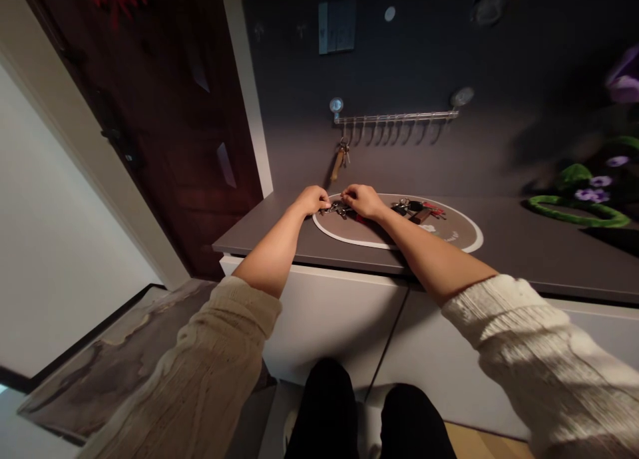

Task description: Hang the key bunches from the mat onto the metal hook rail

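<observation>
**Our left hand (312, 199) and right hand (363, 200) work close together at a small bunch of silvery metal keys (339, 211)**

We lean both bare hands over the long grey bench (269, 223), where the key bunch lies on the left part of a brown oval mat with a white rim (344, 230). Our left hand's fingers curl inward at the left edge of the bunch; our right hand's fingertips are bent together just above its other side. The fingers hide the contact, so we cannot tell whether either hand grips a key or only touches the bunch. A small gap separates our fingertips.

Right of our right hand, on the same mat, we see a second cluster of dark, brown and red key pieces (418, 209). Behind the bench, a clear rail with a row of hooks (397, 118) is fixed to the dark grey wall (294, 106). From its left end hang keys with a tan elongated tag (338, 164). Farther right on the bench, we have a fuzzy green ring (569, 213) near small purple flowers (594, 189). Cream knitted sleeves (509, 312) sit pushed up our forearms.
</observation>
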Available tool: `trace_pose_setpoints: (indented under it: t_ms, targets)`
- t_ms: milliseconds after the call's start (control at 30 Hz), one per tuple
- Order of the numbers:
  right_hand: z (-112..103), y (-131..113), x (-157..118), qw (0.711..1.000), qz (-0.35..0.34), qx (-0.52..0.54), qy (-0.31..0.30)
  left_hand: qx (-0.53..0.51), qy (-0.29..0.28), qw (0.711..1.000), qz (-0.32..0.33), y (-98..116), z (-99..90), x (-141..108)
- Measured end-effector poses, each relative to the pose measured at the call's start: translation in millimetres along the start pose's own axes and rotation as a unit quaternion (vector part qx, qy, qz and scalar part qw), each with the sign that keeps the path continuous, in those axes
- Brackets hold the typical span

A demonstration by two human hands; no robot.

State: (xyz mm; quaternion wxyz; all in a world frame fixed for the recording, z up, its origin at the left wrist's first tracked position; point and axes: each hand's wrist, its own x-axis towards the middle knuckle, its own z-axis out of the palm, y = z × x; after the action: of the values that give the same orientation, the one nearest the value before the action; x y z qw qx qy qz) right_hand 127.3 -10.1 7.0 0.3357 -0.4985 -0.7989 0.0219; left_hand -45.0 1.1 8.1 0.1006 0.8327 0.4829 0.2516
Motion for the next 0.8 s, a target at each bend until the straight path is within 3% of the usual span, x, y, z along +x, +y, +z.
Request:
trace_pose_setpoints:
  t_ms: [367, 500, 667, 800]
  targets:
    - [3, -3, 5, 0.999, -0.01, -0.038, -0.025, -0.023, 0.075, 0.997, -0.02, 2, 1.4, 4]
    - [0, -5, 3, 0.999, -0.005, -0.013, -0.031, -0.132, 0.099, 0.984, -0.062, 5, 2.9, 5]
    - [-1, -5, 3, 0.999, 0.021, 0.042, -0.022, -0.321, 0.105, 0.936, -0.1, 9, 5.5, 6]
    - [0, -4, 5, 0.995, 0.039, 0.09, -0.03, -0.38, 0.107, 0.912, -0.108, 11, 5.0, 6]
